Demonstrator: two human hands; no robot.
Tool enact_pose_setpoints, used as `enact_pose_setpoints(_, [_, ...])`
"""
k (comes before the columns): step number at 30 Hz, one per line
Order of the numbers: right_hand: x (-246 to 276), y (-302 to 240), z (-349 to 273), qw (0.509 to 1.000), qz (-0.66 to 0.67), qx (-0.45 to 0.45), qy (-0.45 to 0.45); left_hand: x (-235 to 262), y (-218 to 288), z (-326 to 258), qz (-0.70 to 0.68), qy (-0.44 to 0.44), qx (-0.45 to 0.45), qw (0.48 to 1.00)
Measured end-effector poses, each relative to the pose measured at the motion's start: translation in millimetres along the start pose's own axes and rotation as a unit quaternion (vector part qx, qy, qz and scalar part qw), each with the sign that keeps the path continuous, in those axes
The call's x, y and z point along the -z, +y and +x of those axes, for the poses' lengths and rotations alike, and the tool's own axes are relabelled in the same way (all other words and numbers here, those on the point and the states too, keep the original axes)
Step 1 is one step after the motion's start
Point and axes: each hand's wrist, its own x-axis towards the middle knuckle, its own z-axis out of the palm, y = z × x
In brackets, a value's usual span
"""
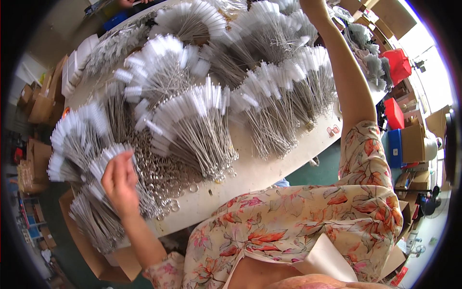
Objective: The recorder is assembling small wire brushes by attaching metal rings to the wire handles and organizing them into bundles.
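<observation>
A: Where is the left hand (119,183) seen?

B: It is seen low at the left end of the table (269,166), laid on a fan of wire brushes (98,168) with white bristle tips. The fingers are curled and drawn together over the bristle ends, and a few tips appear to be pinched between them — though the grip itself is hidden by the back of the hand.

A: And the right hand (313,5)?

B: It is raised to the far side of the table, at the top edge of the view, above another bundle of brushes (269,29). Only the wrist and heel of the hand are shown; whether the fingers are open or closed cannot be told.

A: How much bare room is left on the table?

B: Little. The top is covered by overlapping fans of brushes, their wire loops pointed toward the near edge. A bare white strip is left along that near edge, just beyond the flowered sleeve (365,144). At the left end, the brushes are hung past the edge, over a cardboard box (96,262).

A: What is set around the table?

B: Red bins (397,65) and a blue one (394,147) are stood at the right, among cardboard boxes — more boxes are stacked at the far left.
</observation>
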Motion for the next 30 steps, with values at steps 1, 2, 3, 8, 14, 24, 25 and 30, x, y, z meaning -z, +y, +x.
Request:
enact_pose_setpoints(1, [-26.7,-47.4,-13.9,0.930,0.314,-0.190,-0.020,-19.2,3.8,-9.0,0.010,-0.015,-0.011,1.000])
enact_pose_setpoints(2, [-39.7,-89.3,-32.4,0.928,0.319,-0.188,-0.029,-39.3,7.9,-12.5,0.042,-0.045,-0.032,0.998])
enact_pose_setpoints(3, [-55.7,-131.3,-51.4,0.893,0.405,-0.191,-0.040,-50.2,2.2,-13.9,0.048,-0.086,-0.128,0.987])
enact_pose_setpoints(8, [-67.7,-238.8,-153.8,0.686,0.615,-0.311,-0.232,-109.2,-11.2,-15.5,0.054,-0.106,-0.241,0.963])
enact_pose_setpoints(14, [-55.6,-254.8,-235.9,0.817,0.504,-0.234,-0.157,-89.6,-56.5,-47.4,0.125,0.028,-0.429,0.894])
enact_pose_setpoints(24, [-32.2,-234.7,-316.0,0.420,0.707,-0.551,-0.139,-108.8,-118.2,-136.0,0.229,-0.041,-0.453,0.861])
enact_pose_setpoints(25, [-17.5,-230.3,-305.7,0.510,0.629,-0.531,-0.252,-102.7,-123.4,-144.5,0.213,-0.064,-0.418,0.881])
enact_pose_setpoints(30, [14.7,-233.4,-276.4,0.761,-0.005,-0.108,-0.640,-71.3,-150.4,-169.4,0.157,-0.120,-0.273,0.941])
